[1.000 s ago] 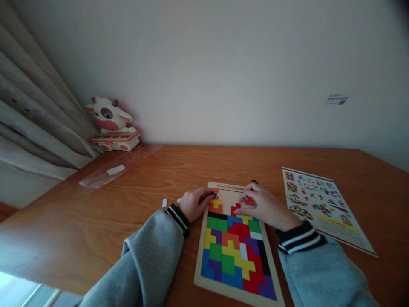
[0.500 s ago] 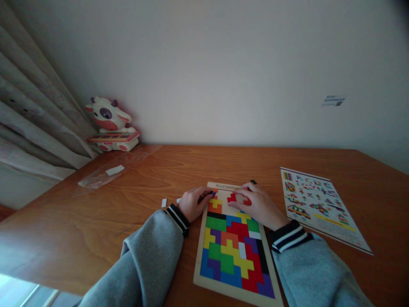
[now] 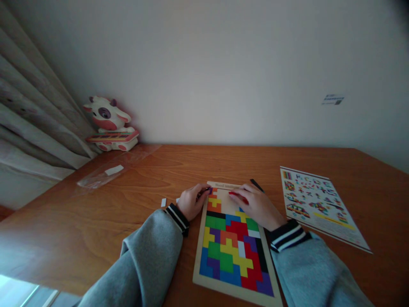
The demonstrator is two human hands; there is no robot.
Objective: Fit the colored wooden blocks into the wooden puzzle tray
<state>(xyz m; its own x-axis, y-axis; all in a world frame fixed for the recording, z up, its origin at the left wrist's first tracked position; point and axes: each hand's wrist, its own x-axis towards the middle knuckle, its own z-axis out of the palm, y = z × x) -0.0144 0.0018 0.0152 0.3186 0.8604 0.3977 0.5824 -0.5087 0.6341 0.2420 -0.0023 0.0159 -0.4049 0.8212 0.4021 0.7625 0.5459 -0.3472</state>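
Note:
A wooden puzzle board (image 3: 204, 279) lies in front of me, its lower part filled with colourful interlocking pieces and bare wood showing near the top. At its upper left corner, my left hand (image 3: 192, 201) pinches a small purple puzzle piece (image 3: 210, 191), partly hidden by the fingertips. Beside it are orange and yellow pieces (image 3: 214, 203) in the tray. Over the bare upper part, my right hand (image 3: 257, 207) has thumb and fingers closed on a red puzzle piece (image 3: 234, 194), mostly covered by the hand. A black piece (image 3: 256, 185) sticks out just beyond the right knuckles.
Small white pieces (image 3: 163, 202) lie left of the board. A printed pattern sheet (image 3: 322, 209) rests to the right. Clear plastic wrapping (image 3: 92, 181) and a cow-shaped toy keyboard (image 3: 110, 123) sit at the back left, near the curtain (image 3: 32, 115). A wall (image 3: 223, 72) stands behind the table.
The purple piece has shifted slightly up and left with my left fingertips. Less of the red piece shows under my right hand, which has moved slightly, exposing more of the black piece.

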